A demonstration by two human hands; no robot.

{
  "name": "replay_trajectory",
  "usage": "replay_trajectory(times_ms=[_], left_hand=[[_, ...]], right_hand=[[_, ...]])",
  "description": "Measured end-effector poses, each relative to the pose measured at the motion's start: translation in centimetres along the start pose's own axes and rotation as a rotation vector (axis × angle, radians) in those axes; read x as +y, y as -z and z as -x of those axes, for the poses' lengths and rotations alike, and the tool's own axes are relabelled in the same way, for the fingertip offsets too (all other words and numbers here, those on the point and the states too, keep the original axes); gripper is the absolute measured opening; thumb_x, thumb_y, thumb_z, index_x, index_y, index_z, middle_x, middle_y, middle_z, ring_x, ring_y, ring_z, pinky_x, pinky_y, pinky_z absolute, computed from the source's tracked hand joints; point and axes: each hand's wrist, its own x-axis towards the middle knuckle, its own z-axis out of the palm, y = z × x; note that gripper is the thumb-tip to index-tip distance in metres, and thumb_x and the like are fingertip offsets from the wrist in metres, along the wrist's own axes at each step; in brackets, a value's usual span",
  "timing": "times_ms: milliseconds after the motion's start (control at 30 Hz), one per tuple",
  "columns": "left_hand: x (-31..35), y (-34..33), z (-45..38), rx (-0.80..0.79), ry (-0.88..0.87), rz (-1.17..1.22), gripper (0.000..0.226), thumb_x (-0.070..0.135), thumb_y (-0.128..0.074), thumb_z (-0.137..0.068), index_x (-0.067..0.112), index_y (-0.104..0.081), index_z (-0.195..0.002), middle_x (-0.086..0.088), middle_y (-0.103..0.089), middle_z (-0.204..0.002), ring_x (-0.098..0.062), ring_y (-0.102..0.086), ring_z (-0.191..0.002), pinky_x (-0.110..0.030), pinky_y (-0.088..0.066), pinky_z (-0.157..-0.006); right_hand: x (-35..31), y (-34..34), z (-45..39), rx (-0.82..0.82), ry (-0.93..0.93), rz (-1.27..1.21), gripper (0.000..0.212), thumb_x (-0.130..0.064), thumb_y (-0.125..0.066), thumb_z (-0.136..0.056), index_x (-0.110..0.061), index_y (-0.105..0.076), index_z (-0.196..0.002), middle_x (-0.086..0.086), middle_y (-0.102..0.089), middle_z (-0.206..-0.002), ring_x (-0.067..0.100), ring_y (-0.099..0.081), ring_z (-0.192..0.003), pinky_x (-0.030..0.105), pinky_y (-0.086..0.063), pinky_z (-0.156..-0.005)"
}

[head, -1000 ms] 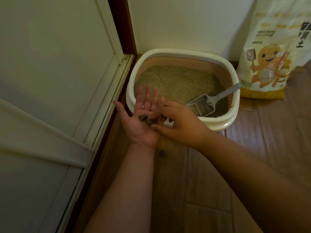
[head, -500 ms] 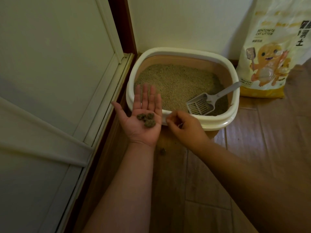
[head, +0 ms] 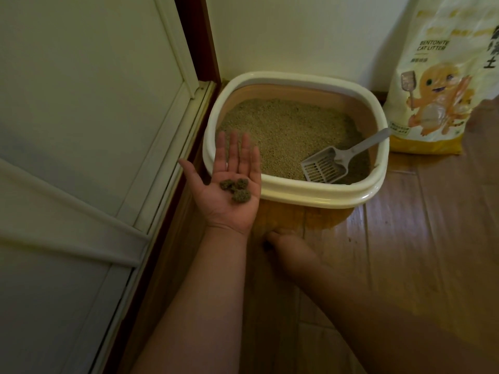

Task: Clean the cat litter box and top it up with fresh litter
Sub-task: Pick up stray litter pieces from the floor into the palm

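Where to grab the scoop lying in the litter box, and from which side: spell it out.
Take the scoop by its handle, coming from the right. The handle slants up and pokes over the right rim of the litter box, so fingers can close round it without touching litter. The slotted head lies low on the litter near the front wall, awkward to grip. The right hand is nearer; the left hand carries clumps.

A home corner is showing: wooden floor (head: 405, 252), white door (head: 81, 130), litter box (head: 297, 190), cat-litter bag (head: 437, 76) standing against the wall.

Left grip (head: 229, 190) flat, palm up, right grip (head: 290, 251) lowered, curled
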Motion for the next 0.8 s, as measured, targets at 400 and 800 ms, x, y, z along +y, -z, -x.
replay_trajectory(times_ms=[400,800], left_hand=[[-0.6,0.4,0.2,0.008,-0.021,-0.086,0.084,0.072,-0.055,-0.089,0.012,-0.049,-0.148,-0.014,-0.054,-0.149,-0.033,-0.051,-0.138,-0.048,-0.035,-0.118],[0.4,0.4,-0.2,-0.004,0.025,-0.085,0.079,0.067,-0.054,-0.093,0.008,-0.052,-0.145,-0.015,-0.055,-0.147,-0.029,-0.055,-0.134,-0.042,-0.052,-0.103]], right_hand=[[-3.5,15.2,1.8,0.731,0.245,-0.376,0.026,-0.030,-0.066,-0.093,-0.018,-0.060,-0.116,-0.007,-0.059,-0.101,0.007,-0.056,-0.087,0.023,-0.048,-0.072],[-5.5,16.5,-0.9,0.598,0.314,-0.291,0.030,-0.041,-0.062,-0.095,-0.030,-0.070,-0.121,-0.015,-0.062,-0.121,0.008,-0.054,-0.111,0.027,-0.042,-0.093]])
